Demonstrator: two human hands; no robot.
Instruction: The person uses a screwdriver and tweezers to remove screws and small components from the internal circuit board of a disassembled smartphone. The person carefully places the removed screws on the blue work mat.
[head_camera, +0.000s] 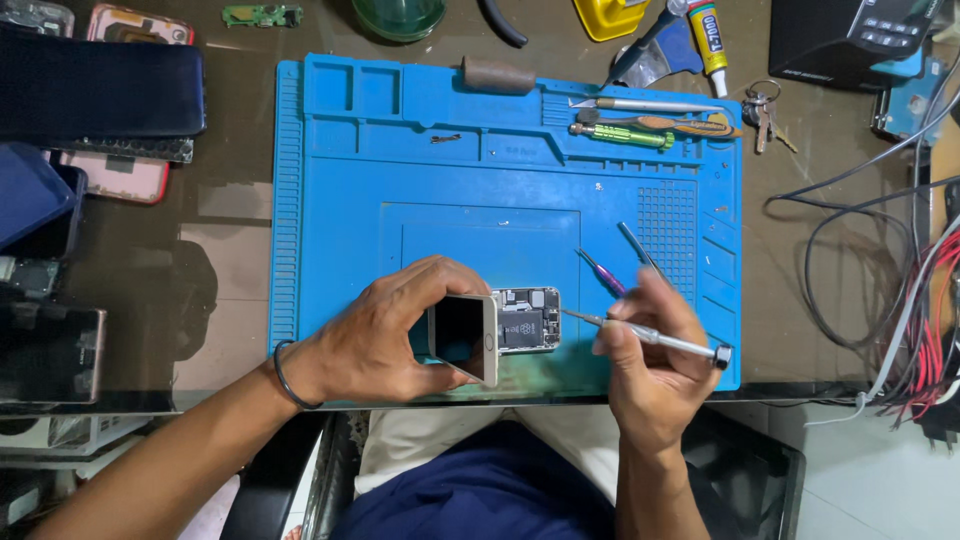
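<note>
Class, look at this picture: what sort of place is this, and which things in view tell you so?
Most likely a phone repair workbench. A blue repair mat covers the desk, the left hand lifts an opened phone, the right hand works a screwdriver, and more phones lie stacked nearby.

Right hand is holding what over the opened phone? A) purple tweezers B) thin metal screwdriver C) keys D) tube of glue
B: the right hand grips a thin metal screwdriver, its tip at the edge of the opened phone that the left hand steadies.

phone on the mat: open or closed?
Open. The left hand lifts the screen panel off the phone body, baring its insides; the right hand points a screwdriver there.
</note>
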